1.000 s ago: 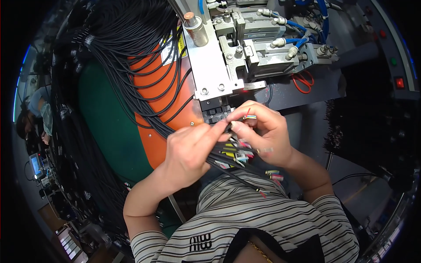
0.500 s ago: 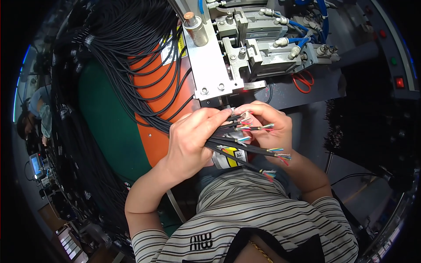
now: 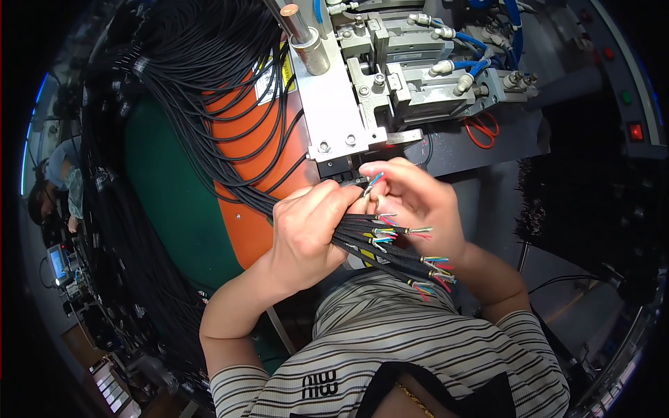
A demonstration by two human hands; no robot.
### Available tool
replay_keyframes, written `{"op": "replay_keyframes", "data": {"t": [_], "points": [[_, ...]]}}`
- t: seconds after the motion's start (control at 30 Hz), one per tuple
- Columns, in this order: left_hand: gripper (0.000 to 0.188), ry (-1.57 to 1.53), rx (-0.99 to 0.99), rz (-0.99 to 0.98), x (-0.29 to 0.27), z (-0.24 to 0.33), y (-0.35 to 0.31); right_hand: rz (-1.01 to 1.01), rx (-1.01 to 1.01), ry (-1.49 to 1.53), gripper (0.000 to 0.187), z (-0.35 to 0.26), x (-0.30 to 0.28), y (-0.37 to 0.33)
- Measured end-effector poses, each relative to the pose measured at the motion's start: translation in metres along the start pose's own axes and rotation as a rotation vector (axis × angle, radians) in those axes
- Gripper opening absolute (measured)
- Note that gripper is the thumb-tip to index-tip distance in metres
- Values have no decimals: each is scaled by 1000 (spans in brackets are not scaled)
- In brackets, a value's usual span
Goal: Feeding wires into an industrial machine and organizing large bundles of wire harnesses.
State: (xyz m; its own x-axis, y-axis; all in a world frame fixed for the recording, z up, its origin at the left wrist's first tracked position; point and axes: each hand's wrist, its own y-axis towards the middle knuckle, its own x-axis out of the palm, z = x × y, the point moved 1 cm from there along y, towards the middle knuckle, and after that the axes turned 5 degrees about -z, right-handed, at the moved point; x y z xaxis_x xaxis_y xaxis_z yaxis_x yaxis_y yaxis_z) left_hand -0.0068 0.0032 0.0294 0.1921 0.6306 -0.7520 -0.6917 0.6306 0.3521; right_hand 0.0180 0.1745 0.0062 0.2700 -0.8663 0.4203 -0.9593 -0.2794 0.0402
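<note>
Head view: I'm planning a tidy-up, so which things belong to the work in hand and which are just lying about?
In use:
black cables, bunched in the left hand
coloured wire ends, beside the right hand
pneumatic machine, probably, just beyond the hands

Apparently just around:
red loop on the grey surface
small lit screen, far left

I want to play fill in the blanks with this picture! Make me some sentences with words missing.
1. The cables held in the left hand have ____ outer covers.
2. The panel just left of that hand is ____.
3. The person's shirt has a pattern of ____.
4. The lit square button at the far right glows ____.

Missing words: black; orange; stripes; red.
</note>
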Motion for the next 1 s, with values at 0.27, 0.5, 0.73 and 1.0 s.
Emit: {"op": "replay_keyframes", "data": {"t": [0.27, 0.5, 0.73, 1.0], "points": [[28, 21, 12, 35, 1, 1, -1, -40, 22, -47, 22, 0, -15, 0], [22, -238, -47, 32, 1, -5, 2, -164, 207, 151, 17, -2, -29, 10], [20, -169, -44, -68, 1, -3, -2, -176, -50, -264, 12, -5, -29, 12], [43, 261, -19, -120, -4, 8, -1, -109, -321, -1361, 8, -14, -21, 17]]}}
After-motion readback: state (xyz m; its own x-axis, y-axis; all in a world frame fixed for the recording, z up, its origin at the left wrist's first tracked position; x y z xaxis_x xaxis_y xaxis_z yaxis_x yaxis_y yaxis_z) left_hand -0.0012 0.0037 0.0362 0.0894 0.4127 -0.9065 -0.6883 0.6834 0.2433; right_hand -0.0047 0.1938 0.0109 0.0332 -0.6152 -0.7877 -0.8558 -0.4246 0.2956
